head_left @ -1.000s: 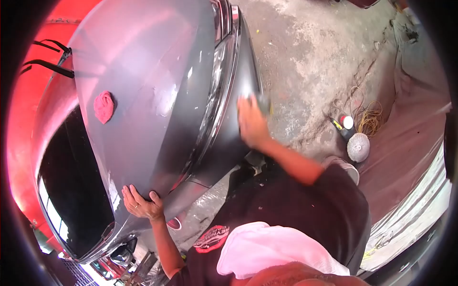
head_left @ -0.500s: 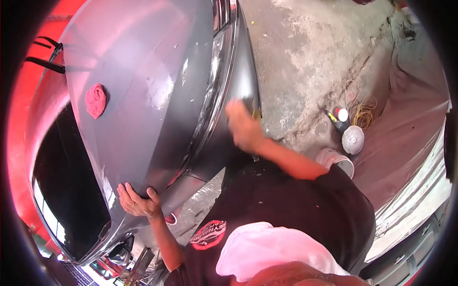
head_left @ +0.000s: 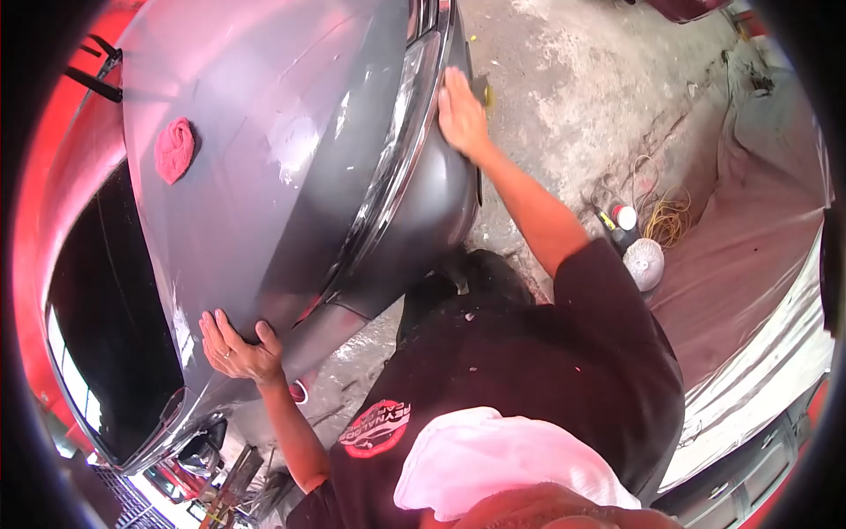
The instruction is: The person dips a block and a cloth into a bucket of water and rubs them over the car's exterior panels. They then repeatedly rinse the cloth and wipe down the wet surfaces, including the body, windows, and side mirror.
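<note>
My left hand (head_left: 240, 348) rests flat on the grey car hood (head_left: 256, 203) near the windshield, fingers stretched, a ring on one finger. At the car's front, my right hand (head_left: 463, 115) presses on the grey bumper (head_left: 441, 181), below the headlight strip (head_left: 388, 150). A small yellow-and-dark thing (head_left: 486, 94) shows at the right hand's far side, mostly covered by its fingers; its exact kind cannot be made out. A crumpled pink-red cloth (head_left: 174, 150) lies on the hood.
On the concrete floor (head_left: 564, 97) at right lie a white round buffing pad (head_left: 644, 264) on a dark tool, a white-and-red container (head_left: 625, 217) and a coiled yellow cord (head_left: 670, 219). A large brownish sheet (head_left: 723, 273) drapes beyond them. Wiper arms (head_left: 95, 84) stand raised by the windshield.
My right hand has moved forward along the bumper, away from my body, and the small yellow-and-dark thing has moved with it. My left hand stays flat on the hood.
</note>
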Available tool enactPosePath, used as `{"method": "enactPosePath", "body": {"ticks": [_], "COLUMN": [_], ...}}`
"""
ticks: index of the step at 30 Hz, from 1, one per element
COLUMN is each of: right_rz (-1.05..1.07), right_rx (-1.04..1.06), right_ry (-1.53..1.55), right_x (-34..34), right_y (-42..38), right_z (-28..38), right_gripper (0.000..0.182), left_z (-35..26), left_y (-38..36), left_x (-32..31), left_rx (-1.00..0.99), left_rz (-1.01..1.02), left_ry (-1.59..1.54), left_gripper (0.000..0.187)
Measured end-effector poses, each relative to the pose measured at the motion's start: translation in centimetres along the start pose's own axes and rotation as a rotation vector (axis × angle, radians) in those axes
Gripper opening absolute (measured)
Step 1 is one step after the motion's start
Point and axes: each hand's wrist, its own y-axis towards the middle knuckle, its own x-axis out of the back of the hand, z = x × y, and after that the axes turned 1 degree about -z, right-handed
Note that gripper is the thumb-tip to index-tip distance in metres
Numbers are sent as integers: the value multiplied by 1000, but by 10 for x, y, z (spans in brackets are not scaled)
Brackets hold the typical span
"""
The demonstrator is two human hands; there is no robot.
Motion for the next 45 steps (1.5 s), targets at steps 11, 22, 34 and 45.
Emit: {"method": "enactPosePath", "body": {"ticks": [11, 22, 34, 45], "right_rz": [53, 88, 227, 1208], "right_rx": [-79, -115, 249, 64], "right_ry": [-27, -28, -16, 718], "right_x": [10, -9, 24, 71], "right_y": [-31, 9, -203, -197], "right_z": [19, -18, 124, 281], "right_gripper": [48, 50, 52, 36], "left_z": [-1, 4, 7, 9], "left_y": [-2, -4, -6, -114], "left_x": [0, -1, -2, 64], "left_rx": [32, 42, 69, 648], "left_rz": [19, 27, 0, -111], "left_ry": [17, 6, -3, -1144], "left_gripper": [60, 56, 46, 32]}}
